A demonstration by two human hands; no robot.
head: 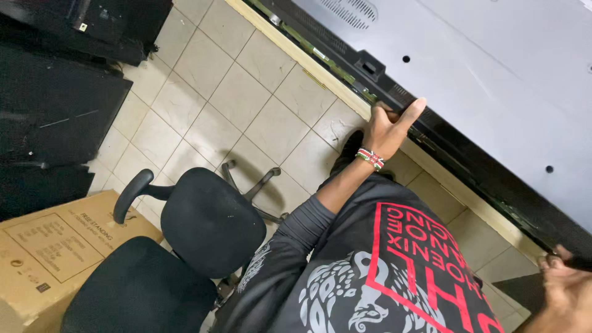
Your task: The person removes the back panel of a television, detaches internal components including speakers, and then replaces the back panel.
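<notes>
Left hand [387,128] gripping panel [493,92] edge, right hand [564,277] alongside

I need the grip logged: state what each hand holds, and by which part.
Both hands grip the large flat panel by its black lower edge: left hand near the middle, right hand further along, partly out of view.
</notes>
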